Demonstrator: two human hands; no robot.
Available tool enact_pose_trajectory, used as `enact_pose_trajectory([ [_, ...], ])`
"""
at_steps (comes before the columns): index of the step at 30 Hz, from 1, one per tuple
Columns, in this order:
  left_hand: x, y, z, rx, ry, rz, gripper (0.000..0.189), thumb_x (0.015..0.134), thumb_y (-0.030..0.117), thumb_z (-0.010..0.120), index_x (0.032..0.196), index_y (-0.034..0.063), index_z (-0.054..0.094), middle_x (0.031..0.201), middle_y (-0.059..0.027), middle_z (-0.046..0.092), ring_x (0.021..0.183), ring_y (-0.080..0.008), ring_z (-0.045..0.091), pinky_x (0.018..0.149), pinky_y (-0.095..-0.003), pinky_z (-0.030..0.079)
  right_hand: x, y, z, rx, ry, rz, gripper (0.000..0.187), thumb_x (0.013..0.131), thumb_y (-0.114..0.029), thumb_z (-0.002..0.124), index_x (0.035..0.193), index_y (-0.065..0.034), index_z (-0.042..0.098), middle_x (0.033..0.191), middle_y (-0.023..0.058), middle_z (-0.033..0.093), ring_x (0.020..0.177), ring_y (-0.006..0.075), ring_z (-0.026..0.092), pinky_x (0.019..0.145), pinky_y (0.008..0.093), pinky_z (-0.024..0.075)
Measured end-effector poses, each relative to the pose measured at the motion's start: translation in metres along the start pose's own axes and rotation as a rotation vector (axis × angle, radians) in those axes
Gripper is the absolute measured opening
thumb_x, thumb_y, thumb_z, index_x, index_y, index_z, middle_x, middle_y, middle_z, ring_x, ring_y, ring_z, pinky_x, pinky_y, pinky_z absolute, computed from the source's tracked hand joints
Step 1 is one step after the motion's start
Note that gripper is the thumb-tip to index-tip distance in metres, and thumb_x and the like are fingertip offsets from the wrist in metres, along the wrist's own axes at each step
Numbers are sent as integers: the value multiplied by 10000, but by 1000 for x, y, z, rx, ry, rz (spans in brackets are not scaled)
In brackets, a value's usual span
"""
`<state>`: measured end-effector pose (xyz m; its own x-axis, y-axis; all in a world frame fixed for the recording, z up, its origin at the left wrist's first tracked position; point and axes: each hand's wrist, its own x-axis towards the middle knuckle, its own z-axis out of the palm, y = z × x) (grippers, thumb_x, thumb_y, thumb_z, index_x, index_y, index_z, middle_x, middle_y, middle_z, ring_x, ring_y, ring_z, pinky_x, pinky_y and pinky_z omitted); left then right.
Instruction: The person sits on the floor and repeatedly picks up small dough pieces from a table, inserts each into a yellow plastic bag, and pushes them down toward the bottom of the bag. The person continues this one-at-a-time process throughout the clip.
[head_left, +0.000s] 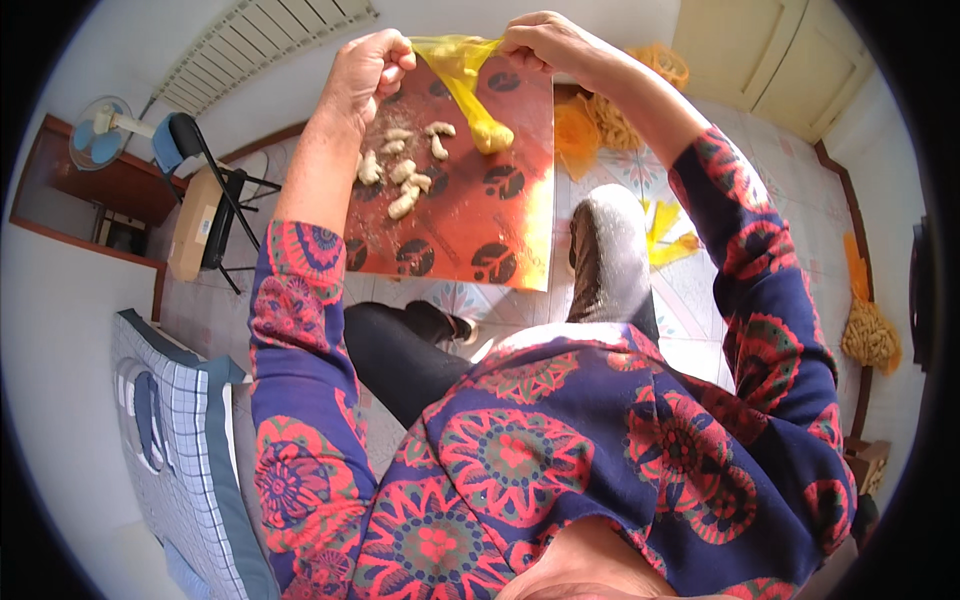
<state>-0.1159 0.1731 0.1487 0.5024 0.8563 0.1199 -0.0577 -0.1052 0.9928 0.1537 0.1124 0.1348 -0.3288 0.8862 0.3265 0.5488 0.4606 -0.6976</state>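
My left hand (373, 71) and my right hand (546, 46) pinch opposite sides of the mouth of a yellow mesh bag (466, 86), stretched between them above the far part of a red board (480, 225) with black round prints. Pale knobbly pieces that look like ginger root (493, 138) fill the bag's bottom end, which hangs over the board. Several more loose pale pieces (405, 191) lie on the board, nearer its left side. Crumbs are scattered around them.
Filled orange mesh bags (616, 124) lie on the tiled floor beyond the board's right edge. Yellow mesh (666, 234) lies right of my knee. Another filled bag (870, 335) rests by the right wall. A folding chair (214, 202) with a cardboard box (193, 223), and a fan (101, 133), stand left.
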Motion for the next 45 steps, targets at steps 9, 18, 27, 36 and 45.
enact_pose_trajectory([
  [9,2,12,-8,124,-14,79,115,877,111,581,785,50,613,690,-23,607,477,-11,387,428,-177,284,32,20,-24,-558,141,-714,68,790,-67,641,835,-19,626,754,66,591,686,176,588,614,311,483],
  [18,-4,22,-12,-89,-13,141,76,892,96,568,840,45,587,694,-28,593,479,-15,374,435,-185,287,29,-34,-22,343,266,34,202,898,-174,579,877,9,663,787,61,644,704,140,601,665,281,508],
  [27,-4,16,-20,97,-16,239,115,893,96,587,835,30,661,720,2,631,543,-29,418,504,-187,318,33,-25,-7,322,385,62,188,888,-161,588,889,13,659,803,74,668,717,152,624,651,288,519],
  [36,-16,1,7,-95,73,66,111,935,147,606,925,42,639,944,-85,705,807,-129,702,709,-219,574,40,-10,16,304,267,94,217,890,-193,579,853,-1,673,772,56,672,703,136,641,653,280,532],
  [45,-34,8,33,366,-32,84,173,918,235,693,893,65,711,738,57,618,611,-17,475,545,-189,366,3,-39,12,236,158,34,239,905,-218,579,853,1,661,801,47,677,769,107,655,726,261,545],
])
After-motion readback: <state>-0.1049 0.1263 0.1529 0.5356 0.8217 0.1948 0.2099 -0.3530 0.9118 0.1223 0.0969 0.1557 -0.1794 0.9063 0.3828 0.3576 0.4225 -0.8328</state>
